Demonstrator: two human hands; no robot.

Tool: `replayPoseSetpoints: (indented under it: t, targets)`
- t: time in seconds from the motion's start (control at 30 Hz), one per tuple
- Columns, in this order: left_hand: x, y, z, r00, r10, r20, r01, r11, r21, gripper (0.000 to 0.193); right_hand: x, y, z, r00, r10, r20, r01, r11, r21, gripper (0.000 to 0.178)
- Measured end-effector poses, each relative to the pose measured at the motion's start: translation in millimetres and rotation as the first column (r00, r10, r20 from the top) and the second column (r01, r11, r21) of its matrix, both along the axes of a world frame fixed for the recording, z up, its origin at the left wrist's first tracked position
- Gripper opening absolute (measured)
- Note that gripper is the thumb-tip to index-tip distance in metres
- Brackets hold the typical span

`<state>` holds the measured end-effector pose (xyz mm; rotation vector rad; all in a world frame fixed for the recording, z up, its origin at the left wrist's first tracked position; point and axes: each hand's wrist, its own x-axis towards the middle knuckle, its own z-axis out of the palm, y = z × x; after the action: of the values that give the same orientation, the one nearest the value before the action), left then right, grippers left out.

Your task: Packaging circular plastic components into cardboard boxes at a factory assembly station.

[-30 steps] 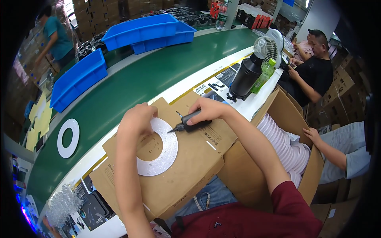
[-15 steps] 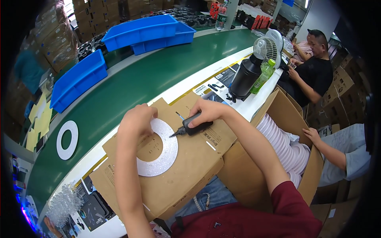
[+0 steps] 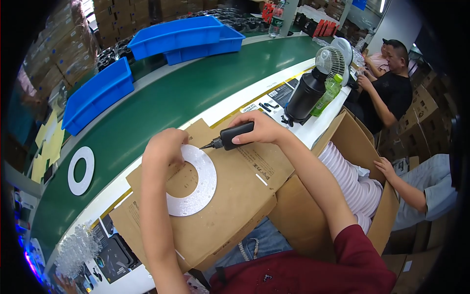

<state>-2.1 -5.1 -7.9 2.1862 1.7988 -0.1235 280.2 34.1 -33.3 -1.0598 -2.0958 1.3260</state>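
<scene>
A flat silvery ring [image 3: 198,188] lies on a sheet of brown cardboard [image 3: 235,196] in front of me. My left hand [image 3: 164,149] presses down on the ring's upper left edge, fingers curled. My right hand [image 3: 262,128] grips a black electric screwdriver [image 3: 230,137], held nearly level, its tip pointing left at the ring's top edge beside my left fingers.
A green conveyor belt [image 3: 161,103] runs behind the cardboard with a second white ring [image 3: 80,169] on it. Blue bins [image 3: 98,93] stand beyond. A black bottle [image 3: 304,95], a small fan [image 3: 329,59] and a green bottle [image 3: 327,94] are at right, with seated people nearby.
The screwdriver tip has lifted slightly and shifted toward the ring's top edge. A person at the far left has left the view.
</scene>
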Motion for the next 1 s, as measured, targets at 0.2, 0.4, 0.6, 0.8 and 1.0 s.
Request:
replayPoseSetpoints:
  t: [0.2,0.4,0.6,0.8,1.0]
  targets:
    - [1,1,3,0.999,0.044,0.019,-0.043,0.998,-0.04,0.056,0,-1,-3,0.995,-0.07,-0.078,0.072,0.997,0.023,0.056]
    - [-1,2,-4,1.0,0.022,0.021,-0.022,1.0,-0.015,0.056,0,-2,7,0.983,-0.147,-0.108,0.154,0.987,0.056,0.044]
    - [4,4,-6,0.998,-0.056,0.033,0.056,0.998,-0.017,0.052,-1,-5,4,0.924,-0.234,-0.304,0.236,0.971,-0.03,0.044]
    - [13,5,-8,0.992,-0.116,0.038,0.118,0.992,-0.042,0.052,-4,-10,8,0.898,-0.275,-0.344,0.272,0.961,-0.056,0.037]
    - [24,-1,-2,0.986,-0.153,0.058,0.156,0.987,-0.042,0.055,-7,-10,4,0.923,-0.269,-0.275,0.325,0.928,0.181,0.032]
